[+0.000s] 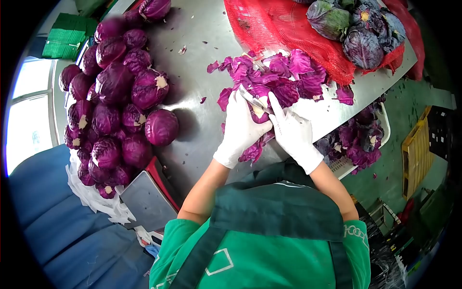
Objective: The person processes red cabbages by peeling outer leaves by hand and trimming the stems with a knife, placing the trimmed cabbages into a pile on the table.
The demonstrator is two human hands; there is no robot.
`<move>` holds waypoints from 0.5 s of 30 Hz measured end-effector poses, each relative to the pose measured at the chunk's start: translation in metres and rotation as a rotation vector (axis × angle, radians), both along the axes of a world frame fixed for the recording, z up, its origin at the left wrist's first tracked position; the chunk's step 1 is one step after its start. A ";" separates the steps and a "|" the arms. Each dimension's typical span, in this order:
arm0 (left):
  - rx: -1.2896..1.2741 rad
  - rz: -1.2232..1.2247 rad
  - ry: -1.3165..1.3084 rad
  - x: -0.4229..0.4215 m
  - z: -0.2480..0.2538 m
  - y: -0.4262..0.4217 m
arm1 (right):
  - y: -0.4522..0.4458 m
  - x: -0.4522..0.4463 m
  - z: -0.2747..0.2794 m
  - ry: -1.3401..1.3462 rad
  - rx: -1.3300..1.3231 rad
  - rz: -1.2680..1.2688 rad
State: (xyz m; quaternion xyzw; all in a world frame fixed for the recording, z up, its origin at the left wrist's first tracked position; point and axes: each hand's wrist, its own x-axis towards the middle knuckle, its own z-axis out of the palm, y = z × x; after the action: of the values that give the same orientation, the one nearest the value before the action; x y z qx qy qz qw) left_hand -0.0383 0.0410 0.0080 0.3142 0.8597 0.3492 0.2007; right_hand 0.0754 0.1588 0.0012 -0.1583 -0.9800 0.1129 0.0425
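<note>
Both of my hands wear white gloves and meet over the steel table. My left hand (pixel 240 123) is wrapped round the side of a red cabbage (pixel 257 110), whose pale cut stem end faces up. Gripped in my right hand (pixel 293 135) is a knife (pixel 251 100), its blade lying across the stem end and its handle hidden by the glove. The right index finger is stretched out along it. Loose purple cabbage leaves (pixel 284 89) lie heaped just beyond my hands, and a few more hang below the cabbage.
Many red cabbages (pixel 114 83) are piled along the left of the steel table (pixel 192 58). At the back right, a red mesh sack (pixel 269 24) carries untrimmed cabbages (pixel 363 47). A white basket (pixel 385 120) with leaves stands below the right edge. A grey tray-like object (pixel 148 200) is at lower left.
</note>
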 end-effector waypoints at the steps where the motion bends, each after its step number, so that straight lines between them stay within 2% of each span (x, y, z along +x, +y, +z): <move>1: 0.006 -0.018 0.019 -0.001 0.002 0.001 | 0.004 -0.003 -0.004 0.001 0.001 -0.002; 3: 0.046 -0.016 0.033 -0.004 0.002 0.002 | 0.009 -0.010 -0.009 0.068 0.085 0.043; 5: -0.035 -0.022 -0.004 -0.008 0.002 0.003 | 0.007 -0.015 -0.004 0.032 0.120 0.057; 7: -0.004 0.005 -0.029 -0.006 0.003 0.004 | 0.004 -0.016 -0.003 0.087 -0.105 -0.039; 9: -0.044 0.065 0.020 0.003 0.001 0.003 | 0.013 -0.026 -0.017 0.313 -0.330 -0.234; 11: -0.102 -0.016 0.103 0.020 0.013 -0.001 | 0.057 -0.032 -0.029 0.246 -0.321 -0.332; 13: -0.087 0.028 0.171 0.033 0.004 -0.008 | 0.083 -0.033 -0.029 0.143 -0.340 -0.249; 15: -0.023 0.028 0.117 0.028 0.000 -0.014 | 0.085 -0.032 -0.017 0.107 -0.366 -0.228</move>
State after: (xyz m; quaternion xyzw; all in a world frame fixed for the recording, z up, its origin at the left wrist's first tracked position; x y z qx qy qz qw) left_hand -0.0105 0.0275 0.0077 0.3196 0.8783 0.3232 0.1486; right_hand 0.0436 0.2436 -0.0158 -0.2670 -0.9153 0.2915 0.0774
